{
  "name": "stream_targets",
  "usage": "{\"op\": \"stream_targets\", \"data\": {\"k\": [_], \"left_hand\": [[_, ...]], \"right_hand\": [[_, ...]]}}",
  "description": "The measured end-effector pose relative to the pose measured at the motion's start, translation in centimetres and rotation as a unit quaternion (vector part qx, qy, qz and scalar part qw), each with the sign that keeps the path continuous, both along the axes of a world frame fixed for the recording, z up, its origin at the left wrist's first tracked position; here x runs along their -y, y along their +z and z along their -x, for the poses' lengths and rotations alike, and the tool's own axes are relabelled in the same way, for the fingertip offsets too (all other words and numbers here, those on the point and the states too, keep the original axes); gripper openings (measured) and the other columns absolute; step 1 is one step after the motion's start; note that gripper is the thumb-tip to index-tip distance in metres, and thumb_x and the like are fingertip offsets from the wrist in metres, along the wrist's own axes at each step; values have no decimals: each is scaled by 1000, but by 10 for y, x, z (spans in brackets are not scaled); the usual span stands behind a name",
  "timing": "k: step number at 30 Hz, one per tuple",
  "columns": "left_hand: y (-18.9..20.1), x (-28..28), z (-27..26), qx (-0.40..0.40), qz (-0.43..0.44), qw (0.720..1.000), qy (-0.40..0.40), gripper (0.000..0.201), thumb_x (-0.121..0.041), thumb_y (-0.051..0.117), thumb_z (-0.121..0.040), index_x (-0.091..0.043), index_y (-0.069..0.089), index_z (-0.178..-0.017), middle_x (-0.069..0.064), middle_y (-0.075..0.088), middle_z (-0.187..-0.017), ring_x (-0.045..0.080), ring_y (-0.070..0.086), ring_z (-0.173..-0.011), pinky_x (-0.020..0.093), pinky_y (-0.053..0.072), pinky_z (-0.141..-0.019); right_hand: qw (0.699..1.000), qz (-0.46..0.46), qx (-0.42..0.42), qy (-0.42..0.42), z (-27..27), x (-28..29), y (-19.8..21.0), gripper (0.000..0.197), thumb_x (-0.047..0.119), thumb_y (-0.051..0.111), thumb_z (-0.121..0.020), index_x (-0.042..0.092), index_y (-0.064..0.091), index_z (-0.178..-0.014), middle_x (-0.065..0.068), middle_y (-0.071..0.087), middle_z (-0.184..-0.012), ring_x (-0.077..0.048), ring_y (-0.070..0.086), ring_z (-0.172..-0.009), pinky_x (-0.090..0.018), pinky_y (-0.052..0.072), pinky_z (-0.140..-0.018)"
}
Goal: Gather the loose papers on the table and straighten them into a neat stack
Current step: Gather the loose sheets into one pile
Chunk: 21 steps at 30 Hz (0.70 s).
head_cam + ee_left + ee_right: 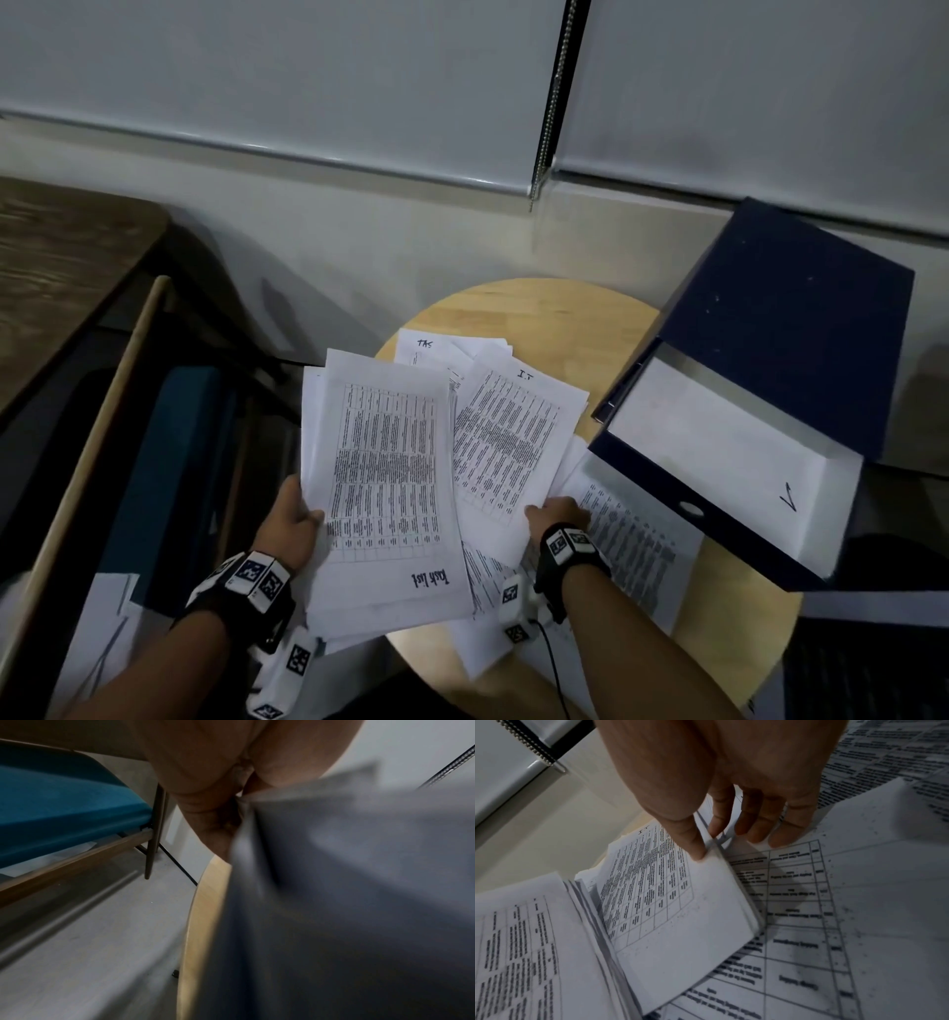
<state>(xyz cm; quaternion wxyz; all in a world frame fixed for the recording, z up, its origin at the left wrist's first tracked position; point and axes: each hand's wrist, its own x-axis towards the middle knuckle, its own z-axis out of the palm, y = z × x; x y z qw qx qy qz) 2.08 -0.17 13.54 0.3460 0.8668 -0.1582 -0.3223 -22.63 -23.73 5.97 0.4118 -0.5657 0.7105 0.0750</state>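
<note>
Papers (508,442) lie fanned over a round wooden table (544,308), some overlapping, one sheet reaching under a dark blue box file (801,329) that sits open at the table's three o'clock edge. At nine o'clock, the left hand (295,519) grasps a thick bundle (385,478) of printed sheets by its left edge, thumb on top, the bundle overhanging the table rim; its top page reads "Task List" upside down. The left wrist view is blurred, showing only fingers against the grey underside of the paper. Near six o'clock, the right hand (731,787) pinches the near edge of a thinner sheaf (675,912) between thumb and fingers, lifting it off the table-printed sheets beneath. At nine o'clock beyond the table stands a chair with a teal seat (59,807).
</note>
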Motion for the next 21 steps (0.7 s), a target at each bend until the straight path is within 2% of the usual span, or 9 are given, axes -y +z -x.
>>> {"op": "stream_targets", "data": {"k": [2, 4, 7, 10, 12, 14, 16, 18, 21], "left_hand": [[2, -1, 0, 2, -3, 1000, 2, 20, -2, 53, -89, -19, 44, -97, 12, 63, -87, 32, 62, -85, 45, 51, -85], [3, -3, -1, 1, -4, 1000, 3, 21, -2, 53, -89, -19, 44, -98, 12, 63, -88, 31, 61, -85, 44, 50, -85], [5, -4, -3, 0, 10, 1000, 11, 23, 2, 52, -89, -17, 44, -100, 12, 62, -88, 30, 61, -84, 45, 50, -85], [4, -7, -6, -3, 9, 1000, 30, 24, 3, 52, -88, -16, 45, -100, 12, 62, -87, 31, 61, -84, 45, 50, -85], [1, -10, -10, -13, -3, 999, 38, 28, 1, 54, -88, -23, 45, -99, 10, 62, -87, 33, 62, -85, 48, 52, -85], [-5, -11, -15, -23, -4, 999, 43, 32, 1, 54, -86, -27, 44, -99, 11, 64, -95, 34, 62, -90, 50, 51, -88], [-2, -6, -14, -23, -3, 998, 51, 31, 3, 55, -86, -21, 44, -102, 13, 64, -101, 33, 61, -95, 45, 48, -91], [5, 1, -10, -16, 10, 998, 63, 26, 4, 53, -87, -12, 45, -106, 14, 61, -102, 30, 58, -95, 37, 43, -86], [8, 8, -7, -17, 26, 996, 81, 28, 4, 52, -88, -6, 46, -114, 11, 59, -103, 26, 54, -95, 33, 39, -84]], "right_hand": [[1000, 7, -1, 10, -1, -1, 7, 21, 25, 60, -82, 5, 63, -76, -22, 61, -110, -28, 55, -77, -29, 44, -68], [999, 39, 18, -1, -2, -2, 17, 22, 21, 55, -86, 9, 54, -67, -20, 61, -97, -27, 54, -70, -30, 45, -66], [992, 70, 101, -36, -1, -6, 39, 3, 10, 47, -92, 11, 48, -89, -9, 54, -82, -26, 53, -72, -32, 45, -66], [983, 122, 139, -17, 1, -9, 68, 6, 8, 41, -97, 14, 39, -97, -9, 53, -81, -24, 51, -66, -29, 41, -57], [974, 161, 154, 26, 1, -8, 92, 12, 2, 37, -97, 14, 37, -99, -5, 48, -78, -23, 48, -64, -26, 35, -50], [966, 186, 167, 66, 0, -6, 117, 16, -1, 36, -97, 11, 41, -106, -4, 48, -86, -23, 48, -74, -25, 35, -50], [960, 202, 172, 93, -1, -7, 136, 20, 3, 36, -99, 9, 44, -116, -6, 50, -96, -21, 49, -78, -26, 37, -55], [945, 238, 190, 116, -2, -9, 152, 16, 8, 38, -100, 13, 44, -115, -8, 55, -94, -19, 50, -71, -28, 40, -55], [923, 291, 216, 131, -8, -14, 178, 7, 14, 38, -101, 17, 42, -107, -11, 60, -89, -22, 53, -65, -29, 40, -52]]}}
